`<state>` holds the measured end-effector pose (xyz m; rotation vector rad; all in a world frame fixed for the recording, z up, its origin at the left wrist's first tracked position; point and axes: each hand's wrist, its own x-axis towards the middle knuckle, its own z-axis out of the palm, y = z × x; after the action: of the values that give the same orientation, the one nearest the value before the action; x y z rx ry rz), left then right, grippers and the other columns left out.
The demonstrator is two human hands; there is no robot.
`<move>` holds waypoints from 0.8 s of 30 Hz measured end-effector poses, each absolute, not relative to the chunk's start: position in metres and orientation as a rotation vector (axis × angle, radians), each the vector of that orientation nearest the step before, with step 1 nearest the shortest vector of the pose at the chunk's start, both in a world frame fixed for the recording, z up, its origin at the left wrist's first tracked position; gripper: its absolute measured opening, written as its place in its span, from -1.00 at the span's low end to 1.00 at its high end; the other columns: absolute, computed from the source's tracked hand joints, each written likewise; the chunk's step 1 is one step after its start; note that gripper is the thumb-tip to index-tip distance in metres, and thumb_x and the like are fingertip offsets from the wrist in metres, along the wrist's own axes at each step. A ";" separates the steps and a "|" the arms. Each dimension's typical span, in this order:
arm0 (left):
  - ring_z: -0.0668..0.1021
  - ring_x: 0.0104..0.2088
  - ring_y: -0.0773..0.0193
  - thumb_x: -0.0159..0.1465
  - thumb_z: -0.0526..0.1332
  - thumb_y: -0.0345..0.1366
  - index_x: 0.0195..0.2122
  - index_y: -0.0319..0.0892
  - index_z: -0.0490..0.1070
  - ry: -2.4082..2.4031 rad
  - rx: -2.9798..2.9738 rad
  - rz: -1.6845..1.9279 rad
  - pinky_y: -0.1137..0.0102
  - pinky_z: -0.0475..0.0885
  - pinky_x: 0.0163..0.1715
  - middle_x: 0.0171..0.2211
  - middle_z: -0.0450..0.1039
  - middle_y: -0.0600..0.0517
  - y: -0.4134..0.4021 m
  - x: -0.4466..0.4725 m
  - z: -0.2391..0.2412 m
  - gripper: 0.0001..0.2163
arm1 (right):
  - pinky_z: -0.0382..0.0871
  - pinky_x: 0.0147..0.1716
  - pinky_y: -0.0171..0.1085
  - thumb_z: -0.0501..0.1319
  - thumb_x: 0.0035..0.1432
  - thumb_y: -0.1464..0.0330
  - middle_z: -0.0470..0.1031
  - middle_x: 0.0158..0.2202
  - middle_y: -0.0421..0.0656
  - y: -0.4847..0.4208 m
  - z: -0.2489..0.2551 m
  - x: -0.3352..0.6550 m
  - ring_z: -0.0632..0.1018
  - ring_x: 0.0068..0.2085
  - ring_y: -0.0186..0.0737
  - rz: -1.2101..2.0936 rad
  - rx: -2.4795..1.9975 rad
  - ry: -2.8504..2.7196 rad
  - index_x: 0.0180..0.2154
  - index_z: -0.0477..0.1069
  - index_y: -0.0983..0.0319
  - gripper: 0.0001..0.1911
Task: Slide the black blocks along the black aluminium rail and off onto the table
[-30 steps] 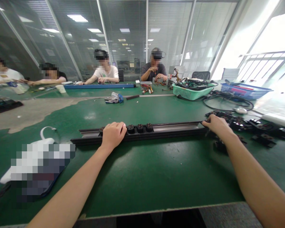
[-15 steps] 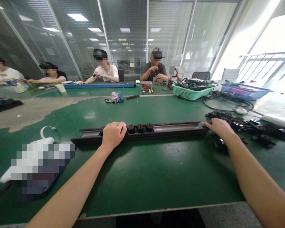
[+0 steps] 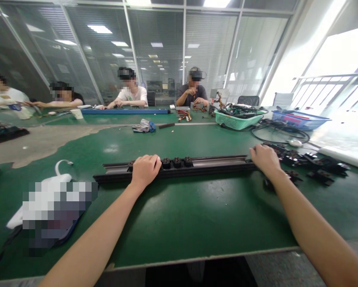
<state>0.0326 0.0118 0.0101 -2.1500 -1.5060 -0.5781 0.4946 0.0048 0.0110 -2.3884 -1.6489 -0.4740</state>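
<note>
A long black rail (image 3: 214, 164) lies across the green table in front of me. Three black socket modules (image 3: 177, 162) sit in its channel. My left hand (image 3: 145, 169) is closed in a fist over the rail just left of those modules. My right hand (image 3: 265, 158) rests curled at the rail's right end, beside a heap of loose black socket modules (image 3: 310, 164). Whether it holds one of them is hidden by the back of the hand.
A pixelated white and dark object (image 3: 51, 209) lies at the front left. Farther back stand a green basket of cables (image 3: 237, 118), a blue tray (image 3: 298, 119), a rag (image 3: 143, 126) and a blue rail (image 3: 125, 111). Several people sit along the table's far side.
My right hand shifted slightly left along the rail's right end. The view tilted a little. My left hand stayed on the rail.
</note>
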 end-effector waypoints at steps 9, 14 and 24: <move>0.56 -0.27 0.07 0.45 -0.09 -0.23 -0.31 -0.16 0.49 -1.512 -2.149 -0.552 0.24 0.27 -0.29 -0.33 0.58 -0.11 0.010 0.032 0.009 -0.62 | 0.29 -0.05 -0.23 -0.04 0.44 0.23 0.57 -0.18 0.03 -0.011 0.024 0.357 0.54 -0.08 -0.06 -0.239 -1.665 -2.160 -0.16 0.44 0.28 -0.65; 0.57 -0.26 0.07 0.45 -0.09 -0.22 -0.30 -0.16 0.49 -1.514 -2.151 -0.545 0.24 0.27 -0.28 -0.32 0.58 -0.12 0.009 0.033 0.010 -0.63 | 0.30 -0.07 -0.23 0.02 0.42 0.10 0.56 -0.09 0.08 -0.020 0.030 0.294 0.55 -0.01 -0.02 -0.076 -1.627 -2.292 0.01 0.34 0.32 -0.57; 0.55 -0.27 0.09 0.45 -0.07 -0.22 -0.31 -0.16 0.48 -1.511 -2.155 -0.554 0.26 0.27 -0.28 -0.33 0.57 -0.12 0.010 0.032 0.010 -0.64 | 0.24 -0.31 -0.29 0.07 0.37 0.15 0.57 -0.21 -0.08 -0.001 0.016 0.259 0.58 -0.21 -0.12 -0.006 -1.734 -2.113 -0.09 0.29 0.22 -0.73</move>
<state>0.0325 0.0096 0.0098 -2.1552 -1.5112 -0.5542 0.2589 -0.0009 0.0162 -1.7341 -2.1133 -0.0062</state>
